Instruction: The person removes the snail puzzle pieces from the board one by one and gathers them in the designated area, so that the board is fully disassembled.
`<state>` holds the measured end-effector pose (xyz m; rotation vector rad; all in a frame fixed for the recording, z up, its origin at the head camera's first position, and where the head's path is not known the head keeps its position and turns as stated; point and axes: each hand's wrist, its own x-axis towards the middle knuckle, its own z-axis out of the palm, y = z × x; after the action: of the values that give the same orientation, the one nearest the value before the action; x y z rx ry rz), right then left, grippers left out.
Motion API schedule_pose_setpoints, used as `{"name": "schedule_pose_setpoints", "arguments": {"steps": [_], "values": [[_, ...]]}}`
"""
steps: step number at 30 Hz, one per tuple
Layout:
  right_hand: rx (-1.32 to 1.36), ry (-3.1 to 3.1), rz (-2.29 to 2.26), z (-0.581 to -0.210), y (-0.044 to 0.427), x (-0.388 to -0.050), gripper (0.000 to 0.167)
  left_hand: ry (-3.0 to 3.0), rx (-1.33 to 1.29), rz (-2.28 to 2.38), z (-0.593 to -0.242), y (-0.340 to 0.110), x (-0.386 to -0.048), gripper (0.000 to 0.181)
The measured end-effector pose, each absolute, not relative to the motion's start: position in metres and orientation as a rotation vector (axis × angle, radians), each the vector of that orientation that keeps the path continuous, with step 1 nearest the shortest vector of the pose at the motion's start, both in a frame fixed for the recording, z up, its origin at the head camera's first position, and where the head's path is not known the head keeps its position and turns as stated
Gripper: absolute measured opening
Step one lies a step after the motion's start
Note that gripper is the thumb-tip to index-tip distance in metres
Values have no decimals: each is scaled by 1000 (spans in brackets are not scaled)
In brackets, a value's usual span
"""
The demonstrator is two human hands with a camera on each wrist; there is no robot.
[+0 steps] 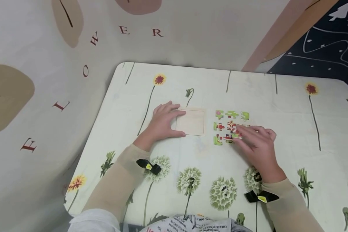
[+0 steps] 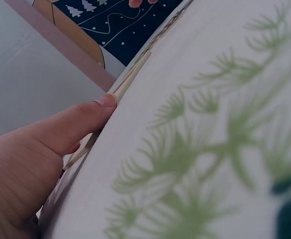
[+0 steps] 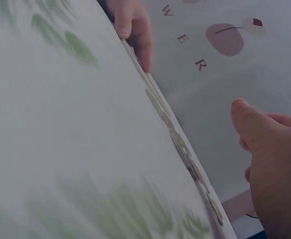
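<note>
A shallow wooden puzzle tray [image 1: 195,121] lies on the table with its bare inside showing. My left hand [image 1: 163,120] is at its left end, thumb and forefinger spread apart and resting on the edges. In the left wrist view the thumb [image 2: 88,122] touches the tray's rim. To the right of the tray, several jigsaw pieces [image 1: 219,126] lie in spaced rows, green with red parts of a picture. My right hand [image 1: 258,141] hovers over the right side of these pieces and hides some. The right wrist view shows it raised above the table, with nothing visible in its fingers.
The table [image 1: 293,129] wears a white cloth printed with flowers and dandelions. Behind it and along the left hangs a pale printed curtain [image 1: 206,35] with letters, and a dark printed panel [image 1: 330,48] is at the back right.
</note>
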<state>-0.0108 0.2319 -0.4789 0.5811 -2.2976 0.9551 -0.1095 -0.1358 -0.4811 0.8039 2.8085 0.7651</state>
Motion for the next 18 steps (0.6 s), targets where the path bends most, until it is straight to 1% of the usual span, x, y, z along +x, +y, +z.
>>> {"name": "schedule_pose_setpoints", "arguments": {"steps": [6,9,10,14,18], "values": [[575,-2430,917,-478,252,2,57,2813,805,765,-480,-136,-109,89],[565,-2542,904,-478,261,9,45,2811,802,762,-480,-136,-108,89],[559,-2567,904,-479,264,11,44,2809,801,759,-480,-136,-108,89],[541,-2620,910,-481,271,14,57,2807,798,760,-480,-136,-108,89],[567,-2635,891,-483,273,13,57,2812,797,774,-482,-136,-108,89]]}}
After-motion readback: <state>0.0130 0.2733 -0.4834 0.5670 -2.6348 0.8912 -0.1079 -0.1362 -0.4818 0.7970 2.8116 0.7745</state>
